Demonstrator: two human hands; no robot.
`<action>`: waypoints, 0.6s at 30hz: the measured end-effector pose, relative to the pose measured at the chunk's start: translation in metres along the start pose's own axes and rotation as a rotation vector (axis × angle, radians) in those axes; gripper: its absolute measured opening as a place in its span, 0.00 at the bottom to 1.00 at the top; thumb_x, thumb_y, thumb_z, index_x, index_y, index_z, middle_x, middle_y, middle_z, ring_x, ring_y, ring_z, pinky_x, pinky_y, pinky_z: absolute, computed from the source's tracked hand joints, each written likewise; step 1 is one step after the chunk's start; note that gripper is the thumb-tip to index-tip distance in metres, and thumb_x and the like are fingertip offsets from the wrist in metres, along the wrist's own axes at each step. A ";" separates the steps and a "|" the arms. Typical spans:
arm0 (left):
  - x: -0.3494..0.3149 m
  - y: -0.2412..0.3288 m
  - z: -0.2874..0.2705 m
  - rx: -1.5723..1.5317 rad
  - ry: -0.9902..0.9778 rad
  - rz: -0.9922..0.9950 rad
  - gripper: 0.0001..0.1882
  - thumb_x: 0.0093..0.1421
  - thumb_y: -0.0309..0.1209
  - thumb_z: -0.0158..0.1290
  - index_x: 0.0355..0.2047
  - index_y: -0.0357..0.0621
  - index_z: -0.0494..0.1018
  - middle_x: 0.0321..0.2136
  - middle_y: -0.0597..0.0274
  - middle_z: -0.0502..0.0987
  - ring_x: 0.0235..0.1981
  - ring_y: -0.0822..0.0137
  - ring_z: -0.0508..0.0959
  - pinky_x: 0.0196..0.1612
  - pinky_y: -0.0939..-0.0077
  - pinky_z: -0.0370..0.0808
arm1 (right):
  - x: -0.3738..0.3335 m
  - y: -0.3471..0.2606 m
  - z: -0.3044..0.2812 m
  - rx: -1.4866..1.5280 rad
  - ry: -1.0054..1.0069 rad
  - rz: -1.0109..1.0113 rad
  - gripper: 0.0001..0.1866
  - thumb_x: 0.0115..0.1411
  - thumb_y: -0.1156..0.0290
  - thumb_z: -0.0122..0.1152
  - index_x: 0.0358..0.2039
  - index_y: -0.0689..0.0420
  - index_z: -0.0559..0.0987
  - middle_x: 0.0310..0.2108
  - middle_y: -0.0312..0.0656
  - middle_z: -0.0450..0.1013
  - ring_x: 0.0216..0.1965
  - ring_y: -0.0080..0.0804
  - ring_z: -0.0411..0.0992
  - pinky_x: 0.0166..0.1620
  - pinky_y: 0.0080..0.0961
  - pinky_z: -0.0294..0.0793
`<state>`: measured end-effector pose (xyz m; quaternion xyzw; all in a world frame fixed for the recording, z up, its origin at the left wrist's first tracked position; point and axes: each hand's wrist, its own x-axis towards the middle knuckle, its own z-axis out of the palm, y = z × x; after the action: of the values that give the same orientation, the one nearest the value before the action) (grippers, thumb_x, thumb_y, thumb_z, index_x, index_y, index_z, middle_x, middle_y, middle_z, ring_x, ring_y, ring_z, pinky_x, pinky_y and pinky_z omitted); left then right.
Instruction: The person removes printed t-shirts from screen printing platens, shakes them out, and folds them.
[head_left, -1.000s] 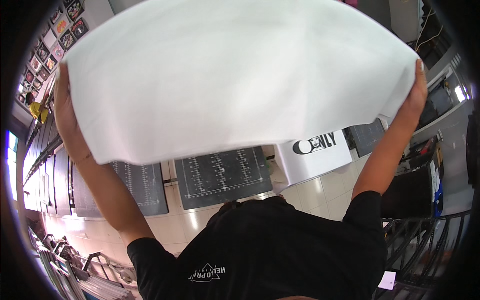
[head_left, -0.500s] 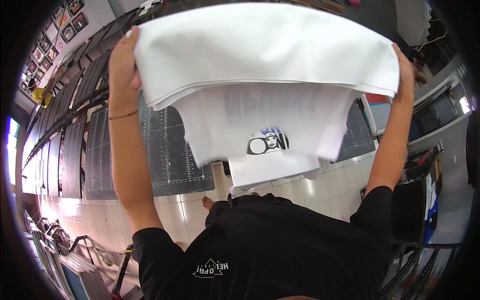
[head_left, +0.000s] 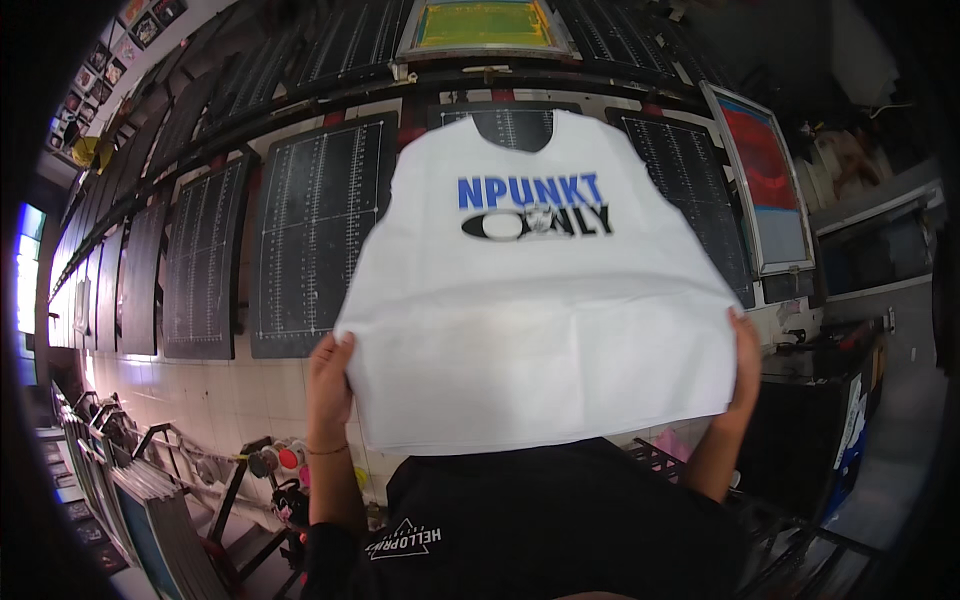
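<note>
A white shirt (head_left: 540,300) stretches out in front of me, its neckline at the far end and its hem close to my body. Blue and black print (head_left: 535,205) covers its chest. My left hand (head_left: 331,385) is closed on the shirt's left side near the hem, thumb on top. On the opposite side, my right hand (head_left: 744,365) grips the fabric, its fingers partly hidden. Beneath the shirt is a dark printing board (head_left: 515,127), visible through and beyond the neck opening; the cloth hides the rest of it.
Dark ruled boards (head_left: 320,235) stand in a row to the left, another board (head_left: 690,190) to the right. A framed screen with a red area (head_left: 750,150) leans at the right; a yellow-green screen (head_left: 485,25) lies at the back. Stacked frames (head_left: 150,510) stand lower left.
Both hands have come down and toward my body, drawing the raised hem with them. The shirt has gone from folded up in the air to spread out with its print facing up.
</note>
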<state>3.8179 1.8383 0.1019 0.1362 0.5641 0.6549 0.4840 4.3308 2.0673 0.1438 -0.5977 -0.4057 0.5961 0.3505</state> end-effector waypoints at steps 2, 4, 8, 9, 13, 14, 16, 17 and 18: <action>0.004 -0.054 -0.019 0.013 0.003 -0.157 0.11 0.63 0.30 0.47 0.41 0.35 0.72 0.35 0.61 0.78 0.33 0.75 0.76 0.39 0.81 0.73 | 0.027 0.073 -0.025 0.084 -0.022 0.103 0.16 0.61 0.62 0.54 0.42 0.63 0.74 0.34 0.39 0.75 0.34 0.24 0.73 0.38 0.20 0.72; 0.004 -0.096 -0.036 0.073 0.017 -0.239 0.11 0.63 0.30 0.47 0.41 0.35 0.72 0.34 0.62 0.78 0.32 0.76 0.76 0.37 0.82 0.73 | 0.044 0.118 -0.027 0.051 -0.039 0.096 0.15 0.61 0.64 0.54 0.43 0.62 0.74 0.35 0.40 0.75 0.35 0.25 0.74 0.39 0.21 0.73; -0.012 -0.104 -0.037 0.143 -0.003 -0.314 0.15 0.64 0.31 0.44 0.44 0.31 0.70 0.35 0.59 0.77 0.34 0.72 0.77 0.39 0.79 0.74 | 0.038 0.131 -0.035 0.081 -0.058 0.099 0.15 0.62 0.67 0.53 0.45 0.63 0.74 0.38 0.39 0.75 0.38 0.24 0.73 0.43 0.22 0.71; -0.016 -0.105 -0.036 0.133 0.007 -0.319 0.14 0.64 0.31 0.45 0.43 0.32 0.71 0.34 0.60 0.77 0.33 0.73 0.77 0.38 0.80 0.73 | 0.035 0.133 -0.037 0.088 -0.050 0.108 0.15 0.62 0.67 0.53 0.45 0.63 0.74 0.38 0.39 0.75 0.37 0.24 0.73 0.43 0.22 0.71; -0.024 -0.123 -0.040 0.099 0.040 -0.344 0.12 0.64 0.32 0.47 0.40 0.34 0.74 0.32 0.63 0.78 0.32 0.76 0.76 0.38 0.81 0.71 | 0.035 0.150 -0.051 0.102 -0.015 0.146 0.14 0.62 0.67 0.53 0.44 0.63 0.75 0.38 0.39 0.75 0.36 0.24 0.73 0.41 0.21 0.71; -0.024 -0.134 -0.044 0.092 0.048 -0.351 0.12 0.64 0.32 0.47 0.40 0.34 0.74 0.32 0.63 0.78 0.32 0.76 0.76 0.38 0.81 0.71 | 0.039 0.158 -0.054 0.102 -0.005 0.155 0.14 0.62 0.67 0.53 0.43 0.63 0.75 0.38 0.38 0.75 0.36 0.23 0.73 0.40 0.21 0.71; -0.026 -0.165 -0.061 0.114 0.084 -0.361 0.12 0.62 0.31 0.48 0.40 0.33 0.74 0.32 0.62 0.78 0.32 0.73 0.76 0.38 0.79 0.72 | 0.048 0.167 -0.054 0.042 -0.044 0.172 0.14 0.61 0.66 0.54 0.42 0.62 0.75 0.37 0.38 0.75 0.36 0.24 0.73 0.40 0.21 0.70; -0.025 -0.179 -0.069 0.126 0.102 -0.370 0.12 0.62 0.30 0.49 0.40 0.33 0.74 0.32 0.62 0.78 0.33 0.72 0.77 0.39 0.78 0.72 | 0.051 0.174 -0.054 0.010 -0.061 0.183 0.14 0.61 0.66 0.54 0.42 0.62 0.76 0.37 0.38 0.75 0.36 0.24 0.73 0.40 0.21 0.70; -0.022 -0.190 -0.073 0.362 0.119 -0.307 0.13 0.61 0.29 0.49 0.41 0.33 0.73 0.34 0.59 0.78 0.35 0.68 0.76 0.41 0.75 0.72 | 0.057 0.184 -0.059 -0.185 -0.048 0.230 0.14 0.61 0.66 0.55 0.42 0.62 0.76 0.37 0.38 0.75 0.36 0.24 0.72 0.40 0.22 0.70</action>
<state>3.8669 1.7565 -0.0793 0.0946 0.7138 0.4688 0.5117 4.3993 2.0440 -0.0443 -0.6557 -0.3962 0.6063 0.2135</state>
